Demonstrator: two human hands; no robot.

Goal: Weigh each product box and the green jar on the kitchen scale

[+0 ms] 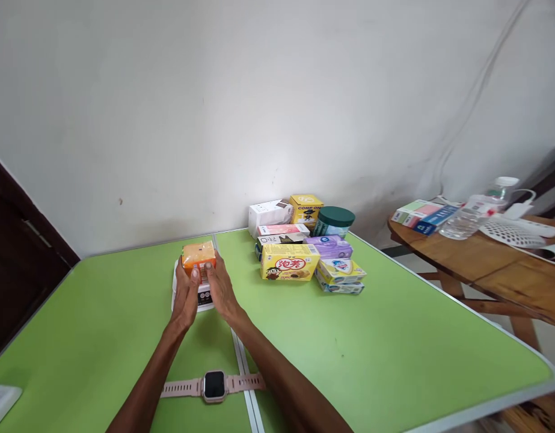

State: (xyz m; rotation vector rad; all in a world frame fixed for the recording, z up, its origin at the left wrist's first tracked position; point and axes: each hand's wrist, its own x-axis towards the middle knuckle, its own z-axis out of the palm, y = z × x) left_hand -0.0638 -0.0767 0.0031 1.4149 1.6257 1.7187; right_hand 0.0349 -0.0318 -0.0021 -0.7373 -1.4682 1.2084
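Note:
An orange plastic-wrapped pack (199,254) is between my two hands, over a white kitchen scale (205,305). My left hand (186,296) grips its left side, with the thumb on the front face. From the right, my right hand (220,288) presses against the other side, thumb also at the front. Part of the scale's dark control panel shows below the pack. Whether the pack rests on the scale or is held just above it, I cannot tell. A pink-strapped smartwatch (214,386) lies flat between my forearms, one strap end partly hidden by the right forearm.
On the green folding table (349,361), several packages cluster at the back: a yellow snack box (289,263), a purple pack (329,247), a green-lidded tub (335,221) and soap boxes (341,271). A wooden table (498,264) at right holds a plastic bottle (466,218). A wall stands behind.

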